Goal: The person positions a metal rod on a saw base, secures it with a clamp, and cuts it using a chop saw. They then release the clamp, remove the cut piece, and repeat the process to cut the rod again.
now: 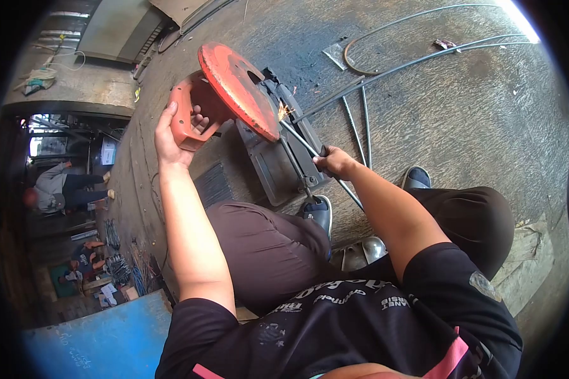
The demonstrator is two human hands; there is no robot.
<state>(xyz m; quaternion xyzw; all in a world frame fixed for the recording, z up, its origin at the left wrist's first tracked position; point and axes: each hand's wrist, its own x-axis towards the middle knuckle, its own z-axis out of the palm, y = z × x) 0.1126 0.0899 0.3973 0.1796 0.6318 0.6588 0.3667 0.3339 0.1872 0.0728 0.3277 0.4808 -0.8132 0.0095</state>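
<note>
My left hand (182, 129) is closed round the orange D-shaped handle of a chop saw (234, 88). The saw's round orange guard is lowered over a grey base (269, 164), and small sparks fly at its lower edge. Leading from that spot back toward me is a thin metal rod (306, 146). My right hand (338, 162) is closed on this rod beside the saw's clamp; a dark piece at its fingertips is hard to make out. The blade is mostly hidden by the guard.
Long bent rods (417, 60) stretch across the floor to the far right, with two short rods (363, 123) nearer. Dark dust (303, 60) lies behind the saw. A blue panel (101, 335) is at lower left; two other people (54, 189) are farther left. My shoes flank the base.
</note>
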